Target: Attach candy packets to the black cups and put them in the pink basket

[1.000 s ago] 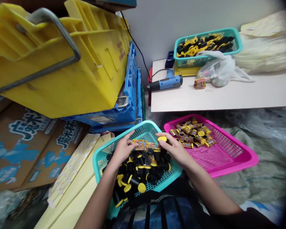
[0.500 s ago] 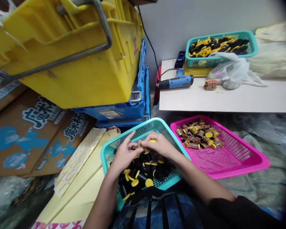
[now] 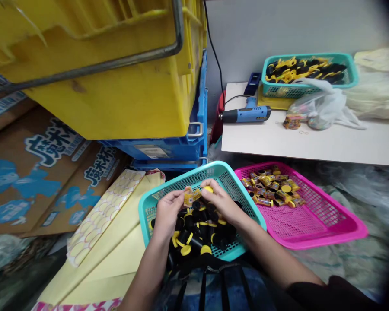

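Your left hand (image 3: 169,214) and right hand (image 3: 221,203) clasp a labelled cylinder (image 3: 191,197) above the teal basket (image 3: 181,177); many bare black cylinders (image 3: 201,229) remain there; labelled ones (image 3: 262,183) already lie in the pink basket (image 3: 311,244).

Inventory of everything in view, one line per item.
yellow crate: 1, yellow with metal handle, upper left
blue crates: at least 2, blue, below and right of yellow crate
cardboard boxes: about 2, tan with blue print, left
pale sheets: several, pale yellow, lower left
board: 1, white, upper right
heat gun: 1, blue and black, on board
upper basket: 1, teal, on board, holding black and yellow parts
plastic bag: 1, translucent, on board
lower teal basket: 1, teal mesh, under hands
black cylinders: many, black with yellow caps, in lower teal basket
pink basket: 1, pink mesh, right of lower teal basket
labelled packs: many, yellow and dark, in pink basket
held pack: 1, yellow, between hands
yellow cap: 1, yellow, at right fingertips
left hand: 1, bare, over lower teal basket
right hand: 1, bare, over lower teal basket
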The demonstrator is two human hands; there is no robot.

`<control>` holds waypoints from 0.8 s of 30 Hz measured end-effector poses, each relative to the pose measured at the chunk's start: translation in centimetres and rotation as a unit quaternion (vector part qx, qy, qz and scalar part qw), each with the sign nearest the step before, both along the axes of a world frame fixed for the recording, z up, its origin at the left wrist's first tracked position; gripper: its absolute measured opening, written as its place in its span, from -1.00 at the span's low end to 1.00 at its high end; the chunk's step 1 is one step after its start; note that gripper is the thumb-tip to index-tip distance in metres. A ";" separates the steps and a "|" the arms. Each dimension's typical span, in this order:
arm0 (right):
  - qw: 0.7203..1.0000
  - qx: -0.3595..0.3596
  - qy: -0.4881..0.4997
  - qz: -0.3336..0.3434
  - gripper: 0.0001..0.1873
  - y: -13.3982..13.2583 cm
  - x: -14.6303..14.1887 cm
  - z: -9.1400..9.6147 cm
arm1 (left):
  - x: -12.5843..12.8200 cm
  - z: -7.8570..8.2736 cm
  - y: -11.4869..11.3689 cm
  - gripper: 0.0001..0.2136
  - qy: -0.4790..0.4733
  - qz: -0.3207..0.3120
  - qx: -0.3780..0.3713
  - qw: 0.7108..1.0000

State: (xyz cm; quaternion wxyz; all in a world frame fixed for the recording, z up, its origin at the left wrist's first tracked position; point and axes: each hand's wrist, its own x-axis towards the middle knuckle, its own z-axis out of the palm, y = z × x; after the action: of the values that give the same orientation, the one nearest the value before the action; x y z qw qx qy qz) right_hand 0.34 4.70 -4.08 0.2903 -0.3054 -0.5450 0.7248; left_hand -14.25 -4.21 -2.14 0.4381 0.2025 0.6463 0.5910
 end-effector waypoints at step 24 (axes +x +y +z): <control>0.998 -0.037 0.006 0.043 -0.55 1.8 2.4 2.9 | -0.6 2.1 -0.2 -0.86 0.238 -0.096 0.051 0.965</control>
State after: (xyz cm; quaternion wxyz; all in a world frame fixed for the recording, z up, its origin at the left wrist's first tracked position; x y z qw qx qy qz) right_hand 2.74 6.48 -1.22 0.2504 -0.2878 -0.5292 0.7579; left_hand -14.90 -4.44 -0.08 0.3157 0.4205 0.6782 0.5134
